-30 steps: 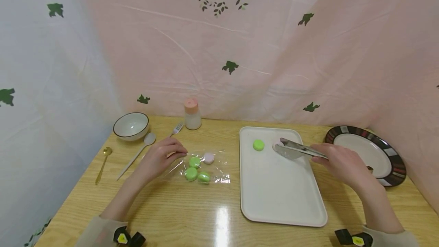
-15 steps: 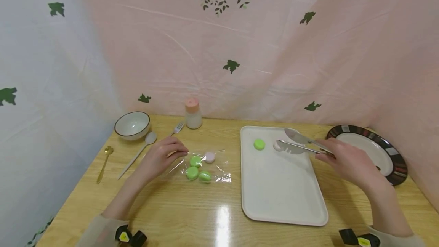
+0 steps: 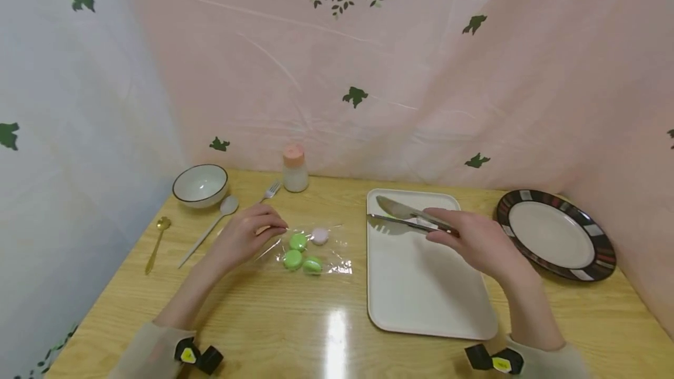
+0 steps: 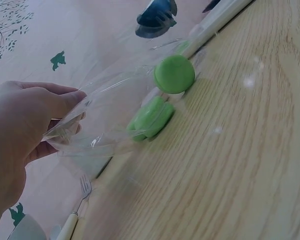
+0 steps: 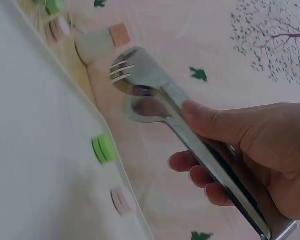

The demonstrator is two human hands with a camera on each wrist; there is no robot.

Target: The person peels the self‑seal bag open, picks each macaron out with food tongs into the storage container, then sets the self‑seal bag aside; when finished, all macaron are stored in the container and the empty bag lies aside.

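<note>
My left hand [image 3: 247,231] pinches the edge of a clear plastic bag [image 3: 337,253]. Inside the bag lie several macarons, green ones [image 3: 293,259] and a pale pink one [image 3: 319,235]; the left wrist view shows the bag's mouth held up off the table. My right hand [image 3: 471,241] grips metal tongs [image 5: 190,145] above the upper part of the white tray [image 3: 421,303]. The tongs' ends are apart with nothing between them. On the tray, the right wrist view shows a green macaron [image 5: 104,148] and a pale pink macaron [image 5: 121,201], largely covered by tongs and hand in the head view.
At the left stand a bowl [image 3: 200,185], a white spoon [image 3: 228,206] and a gold spoon [image 3: 163,224]. A fork [image 3: 272,189] lies near a pink-capped shaker [image 3: 295,169] at the back. Right of the tray rests a dark-rimmed plate [image 3: 553,233].
My right hand has let the pale pink macaron go onto the tray; the tongs have opened and swung left across the tray. My left hand keeps its pinch on the bag.
</note>
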